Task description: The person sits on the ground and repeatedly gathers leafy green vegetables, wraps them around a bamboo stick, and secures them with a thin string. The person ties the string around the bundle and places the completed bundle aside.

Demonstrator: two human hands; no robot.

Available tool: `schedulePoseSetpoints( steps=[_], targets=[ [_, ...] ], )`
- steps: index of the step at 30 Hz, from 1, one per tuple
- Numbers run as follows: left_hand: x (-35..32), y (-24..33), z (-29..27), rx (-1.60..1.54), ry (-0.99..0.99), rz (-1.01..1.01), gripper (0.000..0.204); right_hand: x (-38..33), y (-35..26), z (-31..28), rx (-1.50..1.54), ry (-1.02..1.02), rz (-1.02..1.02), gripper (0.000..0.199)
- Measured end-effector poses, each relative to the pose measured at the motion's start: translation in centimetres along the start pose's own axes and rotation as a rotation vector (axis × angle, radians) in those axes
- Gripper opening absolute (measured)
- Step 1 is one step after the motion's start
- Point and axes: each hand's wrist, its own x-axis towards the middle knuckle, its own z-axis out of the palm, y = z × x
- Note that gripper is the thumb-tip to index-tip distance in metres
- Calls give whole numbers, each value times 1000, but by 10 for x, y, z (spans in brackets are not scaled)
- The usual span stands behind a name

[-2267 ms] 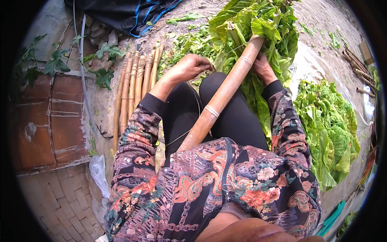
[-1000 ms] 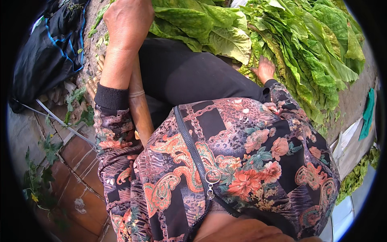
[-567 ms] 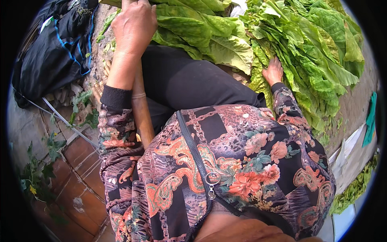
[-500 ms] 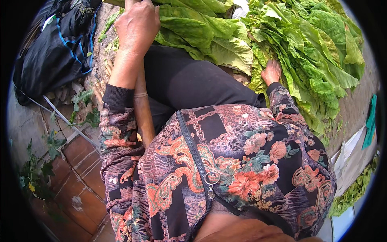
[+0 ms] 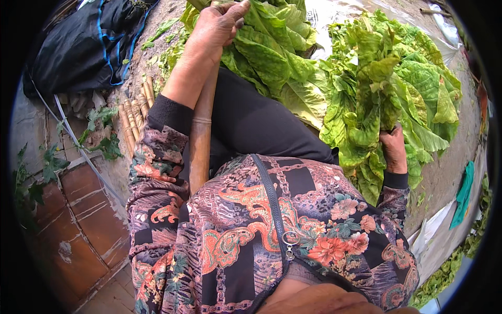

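Outdoor scene, daylight, bare dirt ground point(image 5: 157, 52) with small stones and leaf scraps. Left side: reddish brick paving point(image 5: 89, 220), worn and stained, weeds point(image 5: 102, 138) growing along its edge, a thin pale pipe or cord point(image 5: 83, 152) running diagonally across it. Top left: dark bag or tarp with blue trim point(image 5: 83, 44) lying on the ground. Short bamboo sticks point(image 5: 133, 120) laid side by side next to the dirt patch. Top right: clear plastic sheet point(image 5: 340, 13) spread on the ground. Right edge: teal cloth point(image 5: 463, 193) on the dirt, more green leaves point(image 5: 444, 272) heaped at the lower right. No walls or furniture visible.
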Motion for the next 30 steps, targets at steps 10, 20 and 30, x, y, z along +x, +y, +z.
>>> schedulePoseSetpoints(
  steps=[10,20,30],
  targets=[
    [-6,-21,-2,-36,-269,343,54,69,-26,131,-18,-412,-183,50],
    [-8,-20,-6,-194,-248,259,33,74,-85,140,-606,-793,-55,49],
    [-5,-28,4,200,-126,528,31,90,-73,196,-151,-621,-245,62]
  ],
)
